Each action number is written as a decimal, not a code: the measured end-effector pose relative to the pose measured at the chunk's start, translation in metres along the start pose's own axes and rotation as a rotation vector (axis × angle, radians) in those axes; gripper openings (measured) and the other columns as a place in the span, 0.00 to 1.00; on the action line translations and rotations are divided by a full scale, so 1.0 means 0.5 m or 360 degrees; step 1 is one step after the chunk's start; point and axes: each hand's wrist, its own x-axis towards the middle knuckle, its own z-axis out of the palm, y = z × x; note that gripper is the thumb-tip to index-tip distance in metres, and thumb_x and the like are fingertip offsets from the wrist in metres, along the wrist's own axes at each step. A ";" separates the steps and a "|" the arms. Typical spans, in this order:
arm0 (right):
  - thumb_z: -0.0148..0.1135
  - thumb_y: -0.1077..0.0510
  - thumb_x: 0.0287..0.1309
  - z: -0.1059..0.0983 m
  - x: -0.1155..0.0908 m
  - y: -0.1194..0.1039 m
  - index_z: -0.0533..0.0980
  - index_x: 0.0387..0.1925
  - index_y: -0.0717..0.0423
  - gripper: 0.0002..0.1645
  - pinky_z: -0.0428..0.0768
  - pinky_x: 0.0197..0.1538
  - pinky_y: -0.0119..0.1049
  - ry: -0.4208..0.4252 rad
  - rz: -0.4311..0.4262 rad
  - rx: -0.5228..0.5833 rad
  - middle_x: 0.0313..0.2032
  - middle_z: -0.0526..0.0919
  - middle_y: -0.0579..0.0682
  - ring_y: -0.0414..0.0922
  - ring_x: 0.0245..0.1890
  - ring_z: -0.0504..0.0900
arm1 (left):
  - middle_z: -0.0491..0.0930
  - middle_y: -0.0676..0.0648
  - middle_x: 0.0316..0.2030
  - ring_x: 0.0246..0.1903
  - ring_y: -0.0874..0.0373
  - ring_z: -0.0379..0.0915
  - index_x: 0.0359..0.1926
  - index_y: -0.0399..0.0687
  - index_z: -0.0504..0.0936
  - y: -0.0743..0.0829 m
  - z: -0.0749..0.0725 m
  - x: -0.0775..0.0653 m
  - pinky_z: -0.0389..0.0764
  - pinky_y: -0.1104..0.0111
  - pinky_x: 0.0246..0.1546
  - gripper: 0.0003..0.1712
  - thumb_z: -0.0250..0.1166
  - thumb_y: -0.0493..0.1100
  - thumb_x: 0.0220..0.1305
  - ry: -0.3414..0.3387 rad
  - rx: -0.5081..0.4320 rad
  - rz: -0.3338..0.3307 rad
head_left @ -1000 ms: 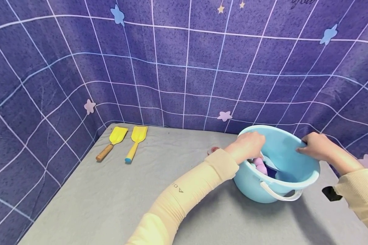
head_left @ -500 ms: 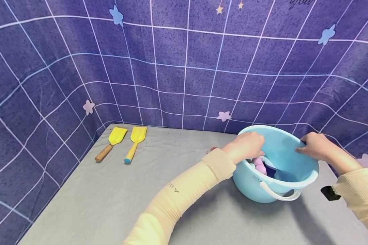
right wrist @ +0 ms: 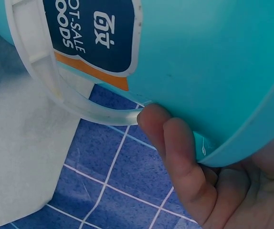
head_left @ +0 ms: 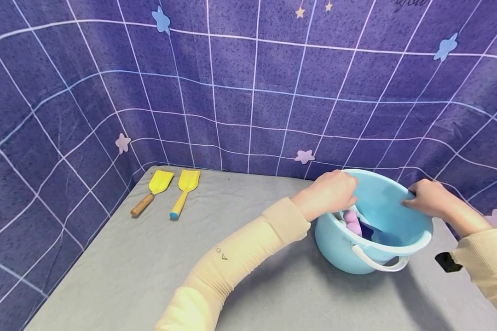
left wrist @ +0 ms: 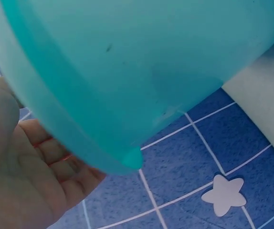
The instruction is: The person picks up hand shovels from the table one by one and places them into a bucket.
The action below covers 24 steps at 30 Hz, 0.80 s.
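Observation:
A light blue bucket (head_left: pixel 348 257) stands tilted on the right of the grey surface, its white handle (head_left: pixel 383 266) hanging at the front. My right hand (head_left: pixel 428 196) grips the right rim; in the right wrist view its fingers (right wrist: pixel 180 152) lie against the outside wall near the handle. Over the left rim reaches my left hand (head_left: pixel 329 193), fingertips down inside. In the left wrist view its fingers (left wrist: pixel 56 157) are curled behind the rim, and whether they hold anything is hidden. Near them in the bucket lie a pinkish-purple rounded thing (head_left: pixel 353 223) and a pale, flat-looking piece (head_left: pixel 366 223).
Two yellow toy shovels lie at the back left: a wooden-handled shovel (head_left: pixel 152 193) and a shovel with a blue handle tip (head_left: pixel 184 193). A purple grid-patterned cloth (head_left: pixel 232 105) hangs behind the grey-covered surface (head_left: pixel 120 276). A label (right wrist: pixel 99 38) is on the bucket wall.
My left hand has risen slightly and its forearm shifted a little left. The small reddish thing left of the bucket is now hidden by that arm. The right hand and bucket stay put.

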 end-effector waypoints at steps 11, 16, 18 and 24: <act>0.65 0.58 0.49 0.000 -0.002 0.000 0.71 0.15 0.61 0.15 0.67 0.22 0.36 0.0038 -0.0025 -0.0027 0.13 0.70 0.45 0.42 0.15 0.69 | 0.77 0.54 0.43 0.47 0.58 0.73 0.48 0.55 0.77 -0.007 -0.040 -0.041 0.75 0.65 0.45 0.15 0.56 0.55 0.66 0.0052 0.0056 0.0046; 0.64 0.58 0.50 -0.004 -0.002 -0.006 0.71 0.15 0.61 0.16 0.67 0.23 0.36 0.0009 -0.0012 -0.0038 0.13 0.70 0.44 0.42 0.16 0.69 | 0.76 0.54 0.42 0.45 0.57 0.73 0.50 0.52 0.77 -0.024 -0.046 -0.066 0.76 0.65 0.43 0.18 0.56 0.55 0.66 0.0133 0.0058 0.0080; 0.64 0.58 0.50 -0.005 -0.003 -0.008 0.71 0.16 0.61 0.15 0.67 0.23 0.36 0.0004 -0.0010 -0.0039 0.13 0.70 0.44 0.42 0.16 0.69 | 0.76 0.53 0.41 0.44 0.57 0.74 0.49 0.51 0.77 -0.033 -0.046 -0.076 0.76 0.65 0.42 0.18 0.56 0.55 0.66 0.0174 0.0079 0.0090; 0.64 0.58 0.49 -0.006 -0.004 -0.009 0.72 0.17 0.63 0.15 0.68 0.23 0.36 0.0005 -0.0009 -0.0046 0.14 0.71 0.45 0.42 0.16 0.70 | 0.77 0.52 0.40 0.42 0.56 0.73 0.48 0.48 0.78 -0.057 -0.061 -0.105 0.75 0.66 0.45 0.18 0.56 0.54 0.65 0.0243 0.0166 0.0117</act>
